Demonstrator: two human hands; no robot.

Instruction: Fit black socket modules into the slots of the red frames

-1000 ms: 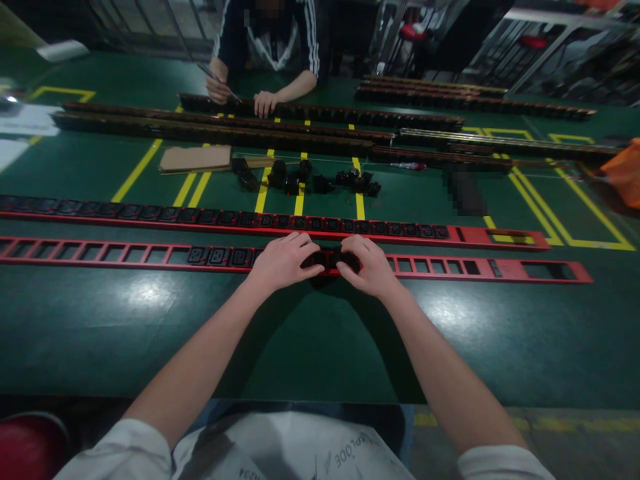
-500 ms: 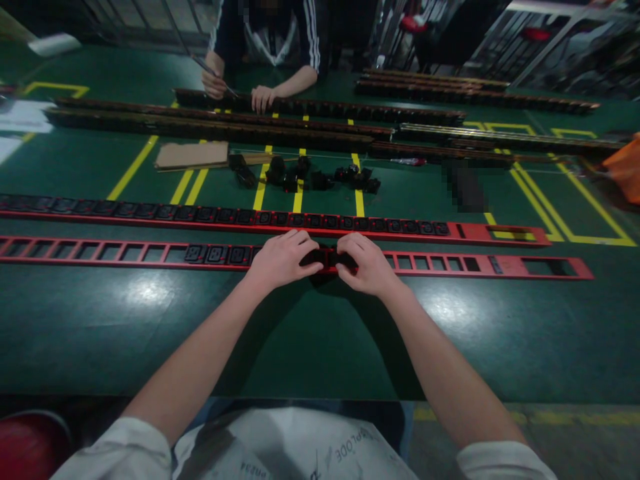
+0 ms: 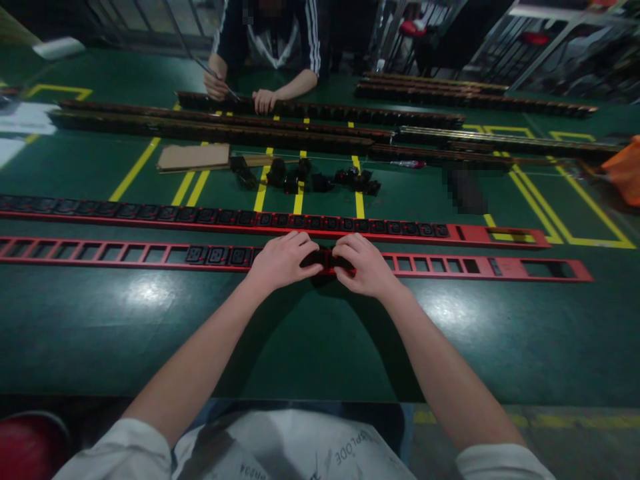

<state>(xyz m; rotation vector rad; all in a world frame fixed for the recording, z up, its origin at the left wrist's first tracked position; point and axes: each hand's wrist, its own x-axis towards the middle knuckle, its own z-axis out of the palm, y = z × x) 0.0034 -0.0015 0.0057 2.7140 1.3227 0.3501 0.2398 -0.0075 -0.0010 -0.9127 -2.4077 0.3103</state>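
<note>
A long red frame (image 3: 515, 268) with a row of square openings lies across the green table, with several black sockets (image 3: 218, 255) seated left of my hands. My left hand (image 3: 286, 260) is curled over the frame's middle, thumb and fingers round a black piece. Just to its right, my right hand (image 3: 365, 265) pinches another black piece at the frame. The fingers hide most of both pieces. Behind lies a second red frame (image 3: 475, 233), its openings largely filled with black sockets.
Loose black parts (image 3: 290, 177) and a cardboard piece (image 3: 194, 157) lie beyond the frames. Long dark strips (image 3: 215, 128) cross the table further back. Opposite, a person's hands (image 3: 264, 100) rest at a strip, one holding a tool. An orange item (image 3: 625, 170) is at right.
My right hand has shifted slightly left and its fingers have closed a little more at the frame. My left hand looks nearly unchanged.
</note>
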